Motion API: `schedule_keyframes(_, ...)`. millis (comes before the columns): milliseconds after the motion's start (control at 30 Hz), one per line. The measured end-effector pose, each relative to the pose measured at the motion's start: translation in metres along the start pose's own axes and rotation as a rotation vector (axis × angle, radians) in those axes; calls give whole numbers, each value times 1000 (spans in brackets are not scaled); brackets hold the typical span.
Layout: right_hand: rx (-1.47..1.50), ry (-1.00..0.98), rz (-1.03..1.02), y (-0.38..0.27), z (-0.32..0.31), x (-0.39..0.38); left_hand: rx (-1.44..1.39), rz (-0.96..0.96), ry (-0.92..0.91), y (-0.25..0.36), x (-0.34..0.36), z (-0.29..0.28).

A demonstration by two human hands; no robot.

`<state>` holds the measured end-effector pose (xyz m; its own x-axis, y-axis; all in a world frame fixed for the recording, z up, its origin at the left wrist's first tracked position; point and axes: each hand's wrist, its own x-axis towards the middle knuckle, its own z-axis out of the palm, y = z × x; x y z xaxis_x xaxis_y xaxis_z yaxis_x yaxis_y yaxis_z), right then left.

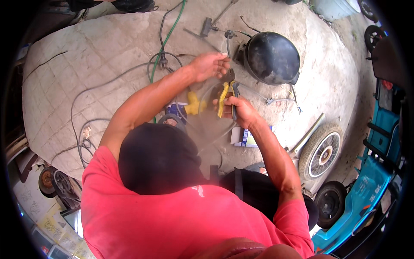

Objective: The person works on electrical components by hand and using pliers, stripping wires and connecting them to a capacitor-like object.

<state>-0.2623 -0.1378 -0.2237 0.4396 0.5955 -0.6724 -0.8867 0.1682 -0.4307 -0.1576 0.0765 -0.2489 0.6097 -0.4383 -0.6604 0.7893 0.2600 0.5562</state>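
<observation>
My left hand is stretched ahead. Its thumb and forefinger are pinched together on what looks like a thin grey cable. My right hand is wrapped round the handles of a pair of pliers, yellow and dark grey. The dark jaws point away from me and lie just below my left fingers. Whether they bite on the cable is too small to tell. Right of my hands sits a round black metal housing with wires coming off it.
A hammer lies beyond my hands. Grey cables with a black plug and a green cable cross the concrete floor. Near my feet are a yellow object and a small box. A spoked wheel lies right.
</observation>
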Motion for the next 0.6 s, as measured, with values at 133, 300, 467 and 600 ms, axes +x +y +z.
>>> schedule_keyframes(133,-225,20,35,1,1,4,45,39,7,1,-8,-3)
schedule_keyframes(300,-694,129,80,-6,20,-3,75,76,73,-1,-19,-11)
schedule_keyframes(467,-1145,80,-70,10,23,2,137,156,110,6,-36,-26)
schedule_keyframes(600,-1263,-102,-154,19,39,1,254,240,171,14,-48,-37)
